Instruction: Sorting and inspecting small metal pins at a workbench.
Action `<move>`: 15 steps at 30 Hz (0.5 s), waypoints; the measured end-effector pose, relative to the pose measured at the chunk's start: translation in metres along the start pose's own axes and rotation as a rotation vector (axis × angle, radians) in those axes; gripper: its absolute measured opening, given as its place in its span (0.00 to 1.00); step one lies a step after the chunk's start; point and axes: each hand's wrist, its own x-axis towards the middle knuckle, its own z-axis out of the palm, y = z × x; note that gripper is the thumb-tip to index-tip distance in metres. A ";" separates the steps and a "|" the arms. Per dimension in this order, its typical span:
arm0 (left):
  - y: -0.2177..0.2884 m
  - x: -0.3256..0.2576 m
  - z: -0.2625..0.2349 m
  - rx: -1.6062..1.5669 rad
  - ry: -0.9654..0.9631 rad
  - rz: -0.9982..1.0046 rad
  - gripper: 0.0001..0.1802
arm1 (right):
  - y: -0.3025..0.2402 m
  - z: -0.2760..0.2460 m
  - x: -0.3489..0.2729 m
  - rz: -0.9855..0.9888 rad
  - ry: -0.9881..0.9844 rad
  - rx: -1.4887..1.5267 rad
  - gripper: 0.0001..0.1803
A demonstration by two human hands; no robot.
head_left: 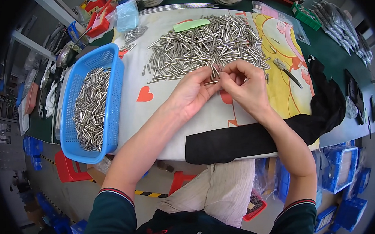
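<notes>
Together, left hand (pixel 192 93) and right hand (pixel 244 84) pinch one slim, shiny metal pin (pixel 211 82) beside the heaped pins (pixel 209 43).

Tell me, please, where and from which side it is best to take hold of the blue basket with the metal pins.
Grip the blue basket by its long right rim, coming from the right, since that edge lies nearest the left hand. Its perforated walls are thin and the metal pins fill it, so probably hold both long rims to lift it level.
</notes>
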 end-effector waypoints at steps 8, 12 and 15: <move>0.003 -0.004 0.003 0.063 -0.054 -0.003 0.10 | 0.000 0.000 0.000 0.095 -0.030 0.127 0.05; 0.004 -0.009 0.011 0.108 -0.058 0.037 0.11 | 0.002 -0.001 0.000 0.100 -0.027 0.131 0.05; 0.005 -0.010 0.012 0.154 -0.078 0.043 0.11 | 0.003 0.000 0.001 0.107 -0.008 0.110 0.05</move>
